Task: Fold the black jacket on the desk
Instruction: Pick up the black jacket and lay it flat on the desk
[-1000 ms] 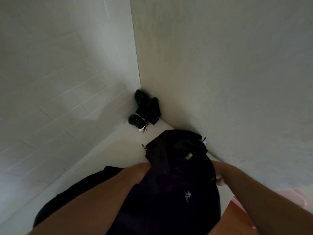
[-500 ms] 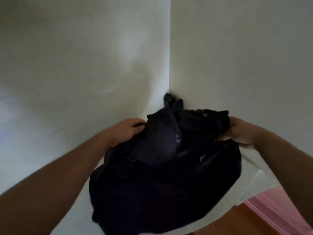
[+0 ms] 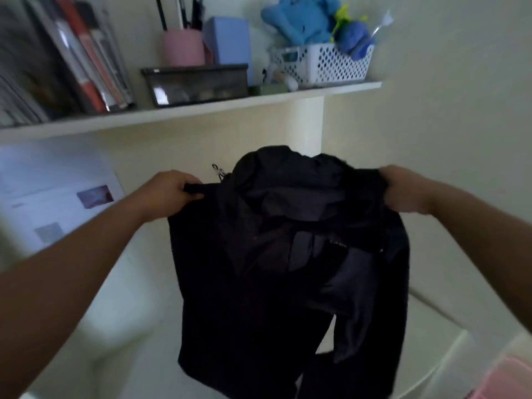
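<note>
1. Head view, nearest the camera: two bare forearms reach forward and upward from the lower corners
2. Between them hangs a black, thin-fabric hooded jacket (image 3: pixel 288 254), held up in the air in front of the cream wall, its lower edge dangling above a pale desk surface (image 3: pixel 426 326) at the bottom right
3. On the left, the left hand (image 3: pixel 169 191) has its fingers (image 3: pixel 184 181) curled tight around a bunched shoulder edge of the jacket, with no gap between them
4. On the right, the right hand (image 3: pixel 403 190) is clenched on the opposite shoulder edge, fingers wrapped into the cloth
5. At the top of the jacket, the hood slumps forward between the hands, and a small drawstring toggle (image 3: pixel 218 170) sticks up near the left hand
6. Farther back, a white wall shelf (image 3: pixel 201 109) carries upright books (image 3: pixel 86 59), a dark translucent box (image 3: pixel 195 84), a pink cup (image 3: pixel 182 47) of pens, and a white perforated basket (image 3: pixel 322 63) with blue plush toys (image 3: pixel 305 18)
</note>
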Tool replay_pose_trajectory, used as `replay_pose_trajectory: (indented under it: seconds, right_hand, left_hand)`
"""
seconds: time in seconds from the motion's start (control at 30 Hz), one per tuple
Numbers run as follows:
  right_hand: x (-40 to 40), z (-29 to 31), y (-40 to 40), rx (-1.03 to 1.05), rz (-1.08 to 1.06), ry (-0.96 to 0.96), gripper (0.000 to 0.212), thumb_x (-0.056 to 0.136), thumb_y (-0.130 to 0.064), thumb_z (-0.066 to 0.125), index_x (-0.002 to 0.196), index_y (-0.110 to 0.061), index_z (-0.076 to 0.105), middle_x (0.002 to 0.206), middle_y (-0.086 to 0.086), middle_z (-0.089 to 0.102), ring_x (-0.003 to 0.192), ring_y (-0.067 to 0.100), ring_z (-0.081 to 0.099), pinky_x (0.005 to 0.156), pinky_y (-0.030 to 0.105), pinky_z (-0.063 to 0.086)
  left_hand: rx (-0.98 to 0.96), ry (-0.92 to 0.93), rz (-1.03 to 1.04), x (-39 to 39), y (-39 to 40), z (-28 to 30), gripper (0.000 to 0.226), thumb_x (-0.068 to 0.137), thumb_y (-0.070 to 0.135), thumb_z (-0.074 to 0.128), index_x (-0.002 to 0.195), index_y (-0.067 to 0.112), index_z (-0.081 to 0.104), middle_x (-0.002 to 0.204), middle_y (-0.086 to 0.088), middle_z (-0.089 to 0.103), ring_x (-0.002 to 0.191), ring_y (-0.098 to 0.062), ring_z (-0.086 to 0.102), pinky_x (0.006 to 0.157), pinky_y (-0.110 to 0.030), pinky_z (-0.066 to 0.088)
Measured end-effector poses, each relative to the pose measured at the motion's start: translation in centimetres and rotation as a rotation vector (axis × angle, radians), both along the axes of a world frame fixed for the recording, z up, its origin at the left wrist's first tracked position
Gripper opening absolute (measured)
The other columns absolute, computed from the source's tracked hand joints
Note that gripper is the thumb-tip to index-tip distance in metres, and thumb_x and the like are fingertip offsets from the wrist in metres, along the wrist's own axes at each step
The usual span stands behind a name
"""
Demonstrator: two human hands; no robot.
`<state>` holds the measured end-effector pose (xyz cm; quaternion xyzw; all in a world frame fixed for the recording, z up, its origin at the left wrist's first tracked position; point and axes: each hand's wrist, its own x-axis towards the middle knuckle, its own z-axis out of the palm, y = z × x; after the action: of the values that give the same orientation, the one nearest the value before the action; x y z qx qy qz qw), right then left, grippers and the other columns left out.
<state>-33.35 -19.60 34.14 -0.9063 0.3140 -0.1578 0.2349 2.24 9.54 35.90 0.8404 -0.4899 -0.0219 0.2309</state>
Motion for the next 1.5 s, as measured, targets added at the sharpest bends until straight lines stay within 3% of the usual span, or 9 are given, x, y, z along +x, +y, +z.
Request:
replay_pose_trajectory:
  seconds: [0.17, 0.3, 0.43, 0.57, 0.7, 1.0, 1.17, 1.3, 1.5]
  right_hand:
    - [2.6, -7.3, 1.3, 0.507, -0.124, -0.572, 0.022, 0.09, -0.015, 0.064, 0.109, -0.025, 0.071, 0.111, 0.008, 0.075, 0.106, 0.036, 0.071, 0.097, 0.059, 0.056]
    - [1.7, -6.6, 2.2, -0.107, -0.116, -0.326, 0.018, 0.095, -0.03, 0.053, 0.105, -0.031, 0.068, 0.087, -0.003, 0.07, 0.082, 0.024, 0.064, 0.071, 0.035, 0.049]
    - [-3.7, -3.3, -1.0, -0.351, 0.062, -0.011, 0.039, 0.079, -0.042, 0.05, 0.105, -0.026, 0.074, 0.096, 0.006, 0.079, 0.095, 0.03, 0.073, 0.075, 0.032, 0.05]
    - [-7.6, 0.2, -3.9, -0.372, 0.014, 0.067, 0.035, 0.072, -0.031, 0.054, 0.089, -0.012, 0.077, 0.093, 0.014, 0.079, 0.098, 0.033, 0.074, 0.079, 0.037, 0.054]
    - [-8.3, 2.5, -3.3, -0.198, 0.036, -0.034, 0.015, 0.073, -0.037, 0.058, 0.071, -0.023, 0.062, 0.076, -0.003, 0.07, 0.079, 0.023, 0.067, 0.064, 0.03, 0.044]
    - [-13.8, 2.8, -3.2, 0.168, 0.224, -0.148, 0.014, 0.076, -0.003, 0.056, 0.065, -0.011, 0.056, 0.062, 0.004, 0.052, 0.059, 0.018, 0.051, 0.057, 0.03, 0.039]
    - [-16.6, 7.5, -2.4, 0.385, 0.357, -0.574, 0.019, 0.076, 0.004, 0.068, 0.076, -0.013, 0.077, 0.065, 0.0, 0.072, 0.054, 0.009, 0.066, 0.053, 0.021, 0.055]
    - [-15.5, 9.1, -3.9, 0.213, 0.238, -0.708, 0.036, 0.059, -0.015, 0.089, 0.089, -0.002, 0.073, 0.08, 0.007, 0.071, 0.071, 0.017, 0.063, 0.07, 0.036, 0.051]
    - [-10.5, 2.9, -8.1, -0.176, -0.019, -0.212, 0.015, 0.083, -0.019, 0.081, 0.097, -0.021, 0.077, 0.093, 0.008, 0.074, 0.088, 0.025, 0.066, 0.078, 0.028, 0.045]
  left_hand:
    - [-0.604, 0.675, 0.293, -1.6, 0.6, -6.2, 0.022, 0.096, 0.036, 0.071, 0.11, 0.019, 0.075, 0.109, -0.009, 0.076, 0.098, -0.029, 0.074, 0.086, -0.037, 0.06]
    - [-0.607, 0.93, 0.353, -3.2, -0.2, -6.6, 0.05, 0.103, 0.054, 0.051, 0.132, 0.016, 0.063, 0.125, -0.009, 0.068, 0.109, -0.032, 0.068, 0.098, -0.048, 0.056]
    - [-0.373, 0.375, 0.113, -5.1, 2.1, -2.3, 0.006, 0.099, 0.027, 0.068, 0.096, 0.024, 0.071, 0.092, 0.004, 0.077, 0.087, -0.013, 0.072, 0.073, -0.024, 0.055]
    - [0.023, 0.024, -0.016, -7.0, 4.1, 1.9, 0.035, 0.076, 0.017, 0.091, 0.094, 0.041, 0.072, 0.088, 0.022, 0.076, 0.082, 0.007, 0.07, 0.069, -0.014, 0.05]
    - [-0.115, -0.203, 0.057, -9.6, 3.1, 2.2, 0.043, 0.094, 0.009, 0.07, 0.08, 0.05, 0.064, 0.086, 0.01, 0.07, 0.084, -0.011, 0.066, 0.07, -0.019, 0.045]
    - [-0.143, 0.233, 0.039, -17.0, 5.9, 0.8, 0.037, 0.102, 0.0, 0.056, 0.084, 0.027, 0.075, 0.079, 0.004, 0.077, 0.072, -0.01, 0.072, 0.063, -0.021, 0.055]
    - [-0.553, 0.422, -0.023, -19.3, 6.1, 7.2, 0.059, 0.101, -0.01, 0.047, 0.077, 0.032, 0.081, 0.072, 0.007, 0.077, 0.063, -0.006, 0.072, 0.061, -0.018, 0.06]
    - [-0.477, 0.196, 0.04, -18.1, 3.9, 9.1, 0.027, 0.103, 0.016, 0.061, 0.092, 0.034, 0.079, 0.082, 0.012, 0.079, 0.074, -0.004, 0.073, 0.071, -0.024, 0.059]
    - [0.021, -0.219, 0.192, -12.7, -1.2, 2.1, 0.016, 0.099, 0.034, 0.066, 0.111, 0.025, 0.072, 0.111, -0.009, 0.073, 0.1, -0.029, 0.064, 0.083, -0.034, 0.042]
